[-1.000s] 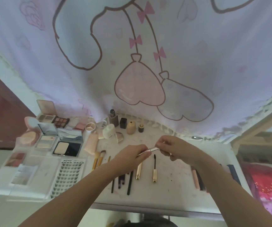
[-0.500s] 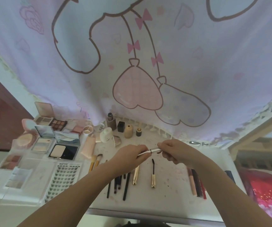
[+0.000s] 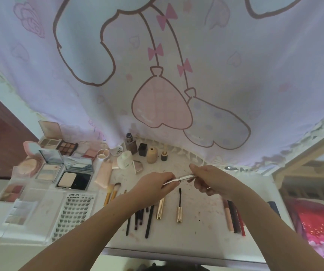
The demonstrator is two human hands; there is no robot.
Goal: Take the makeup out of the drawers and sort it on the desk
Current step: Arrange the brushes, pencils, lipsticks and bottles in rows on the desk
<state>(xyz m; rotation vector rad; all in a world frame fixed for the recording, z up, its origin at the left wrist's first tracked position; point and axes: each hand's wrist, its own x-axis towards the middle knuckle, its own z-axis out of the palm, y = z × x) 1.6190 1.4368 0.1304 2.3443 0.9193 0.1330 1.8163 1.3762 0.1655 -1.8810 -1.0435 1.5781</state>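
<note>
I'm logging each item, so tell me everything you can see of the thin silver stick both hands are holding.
The silver stick is slim and shiny, apparently metal, with a thicker tube at its right end and a thin stem to the left. It is held roughly level, slightly tilted, above the desk. The left hand pinches the stem; the right hand grips the tube.

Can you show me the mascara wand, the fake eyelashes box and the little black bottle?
mascara wand [image 3: 179, 205]: head view, thin stem.
fake eyelashes box [image 3: 73, 214]: head view, lash tray.
little black bottle [image 3: 142, 149]: head view, front face.
</note>
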